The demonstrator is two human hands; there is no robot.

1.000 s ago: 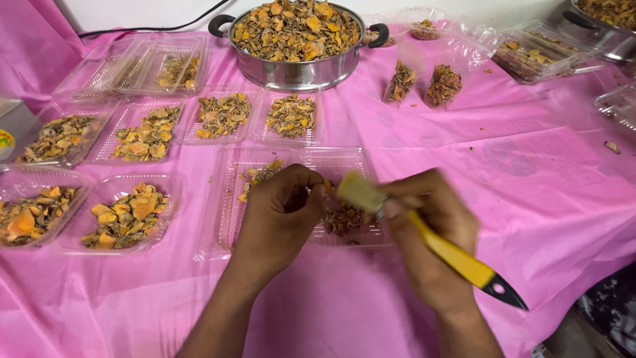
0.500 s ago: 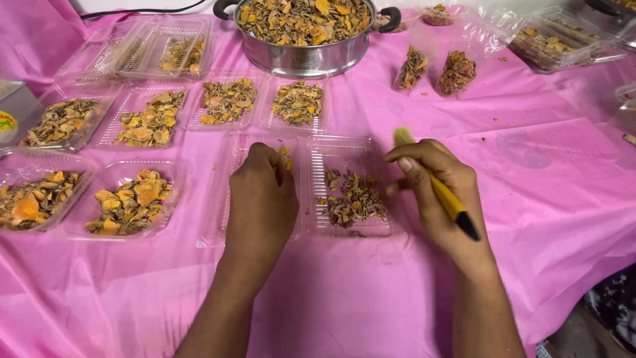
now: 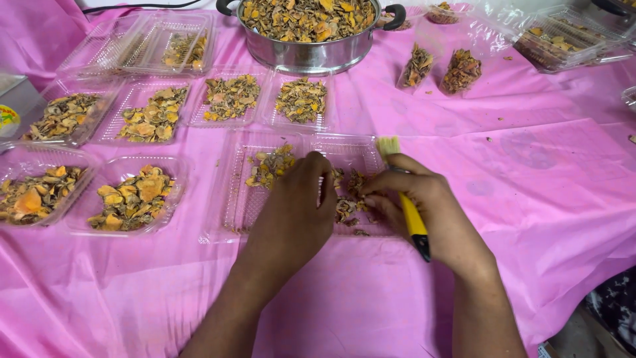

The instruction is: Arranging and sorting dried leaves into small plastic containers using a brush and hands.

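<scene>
Left hand [image 3: 291,212] palm-down, fingers curled on dried yellow-brown pieces [image 3: 270,166] in open clear hinged tray [image 3: 232,199] near pink-covered table's [image 3: 530,199] front edge, right hand [image 3: 430,212] gripping yellow-handled brush [image 3: 404,199], bristles up

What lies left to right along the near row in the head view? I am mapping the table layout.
Left tray of orange chips → second tray of chips → open clear clamshell → left hand → right hand with yellow brush → bare pink cloth.
</scene>
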